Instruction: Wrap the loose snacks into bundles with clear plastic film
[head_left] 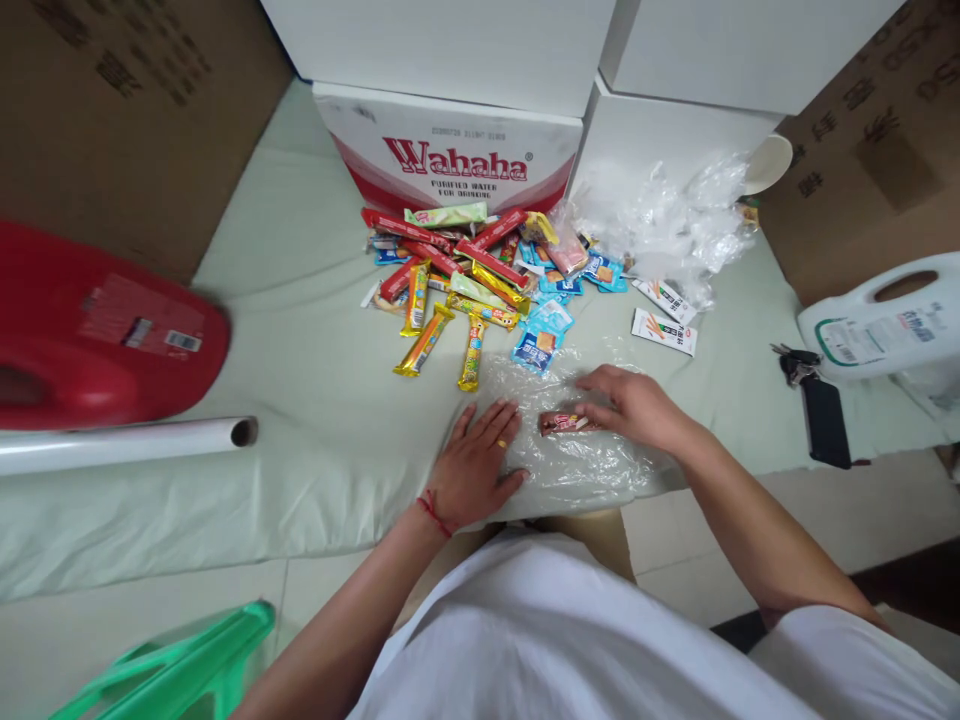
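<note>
A small brown-red wrapped snack bar lies on a crinkled clear plastic bag near the table's front edge. My right hand is over the bag, its thumb at the bar's right end and its index finger stretched out apart from the thumb. The undersides of its other fingers are hidden. My left hand rests flat at the bag's left edge with the fingers extended, nothing in it. Beyond my hands is a pile of snacks: red wrapped bars, yellow wrapped bars and blue packets.
A Wahaha carton stands behind the snacks. Crumpled clear bags and white packets are to the right, with a white jug and a black phone. A red jug and a white roll are left.
</note>
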